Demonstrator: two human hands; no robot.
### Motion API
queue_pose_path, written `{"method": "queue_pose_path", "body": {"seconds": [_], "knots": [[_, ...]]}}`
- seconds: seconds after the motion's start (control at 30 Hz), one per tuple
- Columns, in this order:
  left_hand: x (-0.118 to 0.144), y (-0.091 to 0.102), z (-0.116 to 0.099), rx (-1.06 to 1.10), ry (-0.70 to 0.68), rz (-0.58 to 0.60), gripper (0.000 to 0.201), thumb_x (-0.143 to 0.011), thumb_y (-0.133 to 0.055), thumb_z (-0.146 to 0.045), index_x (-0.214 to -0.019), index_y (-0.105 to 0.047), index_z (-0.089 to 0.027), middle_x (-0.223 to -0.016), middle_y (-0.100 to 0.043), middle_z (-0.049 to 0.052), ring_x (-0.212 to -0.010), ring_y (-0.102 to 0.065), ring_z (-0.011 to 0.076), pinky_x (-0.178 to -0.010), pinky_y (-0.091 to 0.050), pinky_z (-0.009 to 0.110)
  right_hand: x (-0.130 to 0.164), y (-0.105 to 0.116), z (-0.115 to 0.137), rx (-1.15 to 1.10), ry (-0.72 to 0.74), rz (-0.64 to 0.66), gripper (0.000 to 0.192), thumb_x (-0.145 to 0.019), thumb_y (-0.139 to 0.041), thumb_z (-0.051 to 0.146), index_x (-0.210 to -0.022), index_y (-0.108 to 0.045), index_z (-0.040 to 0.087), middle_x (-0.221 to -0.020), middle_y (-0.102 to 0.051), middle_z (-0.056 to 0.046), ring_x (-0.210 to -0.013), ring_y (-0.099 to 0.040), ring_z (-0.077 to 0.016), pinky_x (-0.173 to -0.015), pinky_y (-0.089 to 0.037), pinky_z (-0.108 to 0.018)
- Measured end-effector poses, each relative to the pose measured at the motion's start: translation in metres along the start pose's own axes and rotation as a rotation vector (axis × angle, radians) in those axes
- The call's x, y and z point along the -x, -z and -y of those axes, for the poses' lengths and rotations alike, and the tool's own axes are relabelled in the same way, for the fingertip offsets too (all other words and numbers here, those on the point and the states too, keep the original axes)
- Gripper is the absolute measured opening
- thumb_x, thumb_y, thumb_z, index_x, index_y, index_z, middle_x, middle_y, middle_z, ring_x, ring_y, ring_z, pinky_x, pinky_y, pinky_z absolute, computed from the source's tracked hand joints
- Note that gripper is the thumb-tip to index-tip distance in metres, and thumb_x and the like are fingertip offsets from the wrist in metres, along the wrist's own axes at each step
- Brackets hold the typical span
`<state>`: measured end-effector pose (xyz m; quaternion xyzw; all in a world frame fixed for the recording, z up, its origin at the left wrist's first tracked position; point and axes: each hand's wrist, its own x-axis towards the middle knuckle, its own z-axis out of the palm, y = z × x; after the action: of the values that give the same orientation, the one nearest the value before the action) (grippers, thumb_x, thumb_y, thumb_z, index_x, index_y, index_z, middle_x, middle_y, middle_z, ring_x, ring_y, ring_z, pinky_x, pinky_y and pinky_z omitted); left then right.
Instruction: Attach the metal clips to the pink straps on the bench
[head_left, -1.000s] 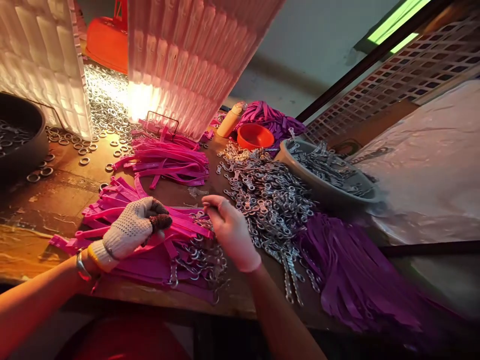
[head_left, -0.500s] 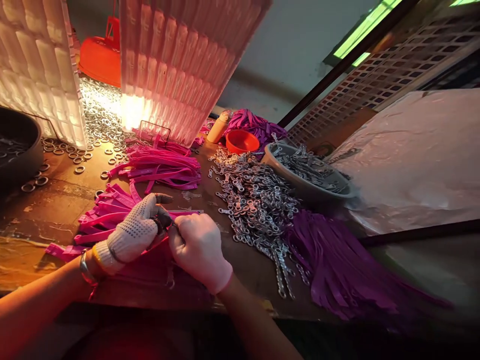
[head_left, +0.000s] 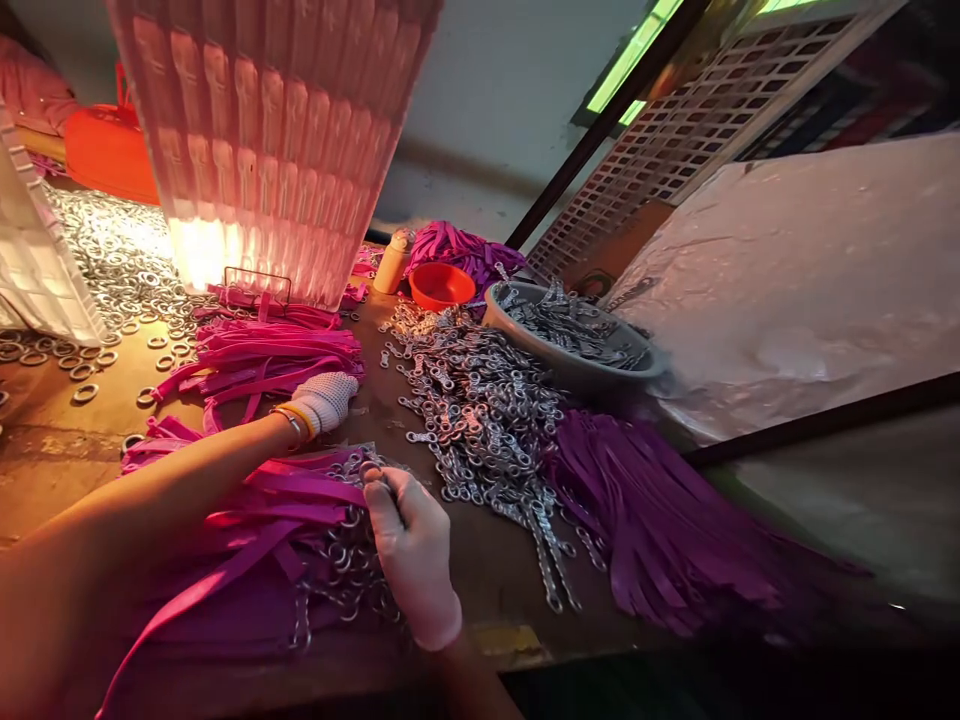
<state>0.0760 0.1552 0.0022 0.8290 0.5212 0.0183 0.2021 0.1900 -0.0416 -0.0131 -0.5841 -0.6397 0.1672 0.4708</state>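
Pinching a blurred clip (head_left: 373, 478), right hand (head_left: 411, 555); left hand (head_left: 324, 400) grip unreadable over straps (head_left: 262, 355).

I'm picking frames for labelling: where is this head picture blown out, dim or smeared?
Head view: glare burns out the base of the ribbed translucent plastic panel and the silver metal rings beside it; the near edge of the brown wooden table sinks into shadow; the purple strap bundle blurs at the right; straight edges bow toward the corners.

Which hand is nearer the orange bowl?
Left. The left hand reaches out over the pink straps, part way toward the orange bowl. The right hand stays back near the table edge.
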Motion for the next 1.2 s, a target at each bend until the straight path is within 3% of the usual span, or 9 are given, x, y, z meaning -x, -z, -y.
{"method": "queue_pose_path", "body": {"seconds": [0.13,0.33,0.47,0.57,0.63,0.8,0.9,1.03,1.2], "knots": [[-0.021,-0.015,-0.009,-0.089,0.041,0.031,0.038,-0.096,-0.059,-0.032,-0.128,-0.059,-0.013,-0.130,-0.061,0.016,-0.111,-0.064,0.0272,-0.093,-0.055,0.049,0.004,-0.004,-0.006,-0.001,0.005,-0.014,0.022,-0.101,-0.050,0.033,-0.096,-0.069,0.021,-0.085,-0.070,-0.002,-0.079,-0.061,-0.0168,-0.075,-0.046,-0.027],[0.000,-0.020,-0.010,-0.062,0.015,0.021,0.033,-0.092,-0.050,-0.013,-0.124,-0.061,-0.014,-0.131,-0.058,0.025,-0.107,-0.068,0.0328,-0.085,-0.055,0.044,0.001,-0.004,-0.005,-0.057,-0.035,-0.021,0.026,-0.102,-0.047,0.032,-0.116,-0.066,0.023,-0.108,-0.072,-0.006,-0.096,-0.066,-0.0184,-0.085,-0.050,-0.030],[0.027,-0.016,-0.004,0.009,0.017,0.007,0.026,-0.083,-0.062,-0.015,-0.109,-0.065,-0.014,-0.104,-0.070,0.019,-0.088,-0.070,0.0269,-0.076,-0.054,0.037,0.000,0.004,-0.001,-0.048,-0.029,-0.024,0.025,-0.102,-0.046,0.030,-0.119,-0.064,0.023,-0.112,-0.071,-0.005,-0.099,-0.066,-0.0180,-0.089,-0.051,-0.030],[0.057,-0.004,0.008,0.084,-0.005,0.003,0.011,-0.079,-0.064,-0.020,-0.088,-0.068,-0.016,-0.079,-0.070,0.009,-0.073,-0.067,0.0207,-0.067,-0.051,0.028,-0.001,0.010,0.006,-0.002,0.027,-0.010,0.022,-0.102,-0.046,0.027,-0.113,-0.064,0.023,-0.108,-0.071,-0.005,-0.097,-0.066,-0.0182,-0.089,-0.050,-0.031],[0.086,0.007,0.016,0.206,-0.033,-0.010,0.015,-0.086,-0.056,-0.026,-0.088,-0.068,-0.017,-0.072,-0.067,0.004,-0.063,-0.063,0.0163,-0.060,-0.047,0.025,-0.004,0.010,0.012,-0.002,0.068,0.027,0.022,-0.102,-0.046,0.025,-0.113,-0.064,0.022,-0.107,-0.072,-0.004,-0.098,-0.066,-0.0179,-0.089,-0.050,-0.030],[0.174,0.021,0.019,0.976,-0.008,0.009,0.036,-0.090,-0.050,-0.050,-0.084,-0.062,-0.017,-0.051,-0.051,-0.003,-0.041,-0.041,0.0102,-0.042,-0.031,0.021,-0.011,-0.003,0.033,0.086,0.225,0.150,0.027,-0.099,-0.047,0.016,-0.120,-0.062,0.020,-0.109,-0.073,-0.006,-0.099,-0.067,-0.0194,-0.089,-0.049,-0.030],[0.208,0.017,0.014,1.152,-0.010,0.008,0.036,-0.086,-0.054,-0.052,-0.072,-0.054,-0.019,-0.051,-0.047,-0.004,-0.043,-0.037,0.0091,-0.042,-0.027,0.021,-0.010,-0.012,0.047,0.236,0.308,0.227,0.030,-0.095,-0.046,0.009,-0.119,-0.063,0.019,-0.099,-0.073,-0.006,-0.090,-0.067,-0.0194,-0.081,-0.047,-0.029],[0.219,0.009,0.016,0.961,0.049,-0.056,0.027,-0.087,-0.055,-0.039,-0.070,-0.057,-0.018,-0.055,-0.053,-0.002,-0.048,-0.040,0.0102,-0.045,-0.028,0.021,-0.002,-0.018,0.060,0.497,0.436,0.327,0.027,-0.092,-0.047,0.009,-0.110,-0.065,0.017,-0.082,-0.068,-0.006,-0.074,-0.061,-0.0201,-0.068,-0.041,-0.030],[0.212,0.000,0.031,0.606,-0.164,-0.186,0.020,-0.084,-0.058,-0.025,-0.067,-0.065,-0.017,-0.070,-0.068,0.002,-0.064,-0.053,0.0151,-0.058,-0.039,0.023,0.006,-0.024,0.058,0.615,0.538,0.287,0.027,-0.089,-0.046,0.007,-0.107,-0.064,0.017,-0.076,-0.062,-0.004,-0.068,-0.054,-0.0194,-0.063,-0.035,-0.031]]}}
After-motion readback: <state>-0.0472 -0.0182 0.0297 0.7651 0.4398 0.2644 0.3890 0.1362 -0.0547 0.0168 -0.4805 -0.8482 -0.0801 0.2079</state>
